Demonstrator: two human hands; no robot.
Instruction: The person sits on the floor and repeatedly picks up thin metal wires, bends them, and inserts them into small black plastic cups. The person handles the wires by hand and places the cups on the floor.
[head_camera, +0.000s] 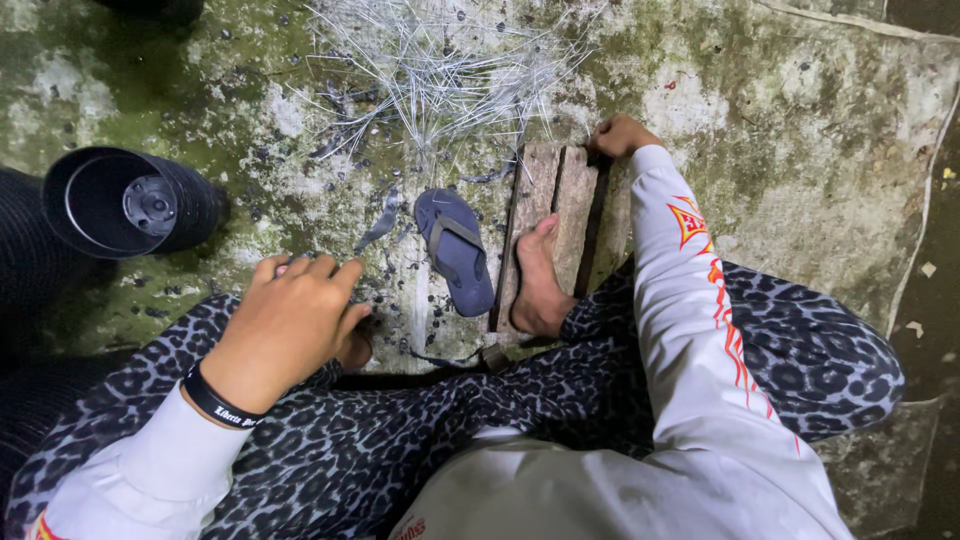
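No packages, signs or screens show; the only label-like things are worn on the person. Below and left of the blue sandal (458, 250), a narrow black wristband (225, 403) with small white lettering circles the wrist of the left hand (290, 320). Right of the sandal, a red and orange emblem (688, 222), roughly diamond-shaped as far as the folds allow, sits on the white sleeve.

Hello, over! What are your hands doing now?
Left hand curled, above knee. Right hand gripping far end of wooden board. Bare foot on board, blue sandal beside.
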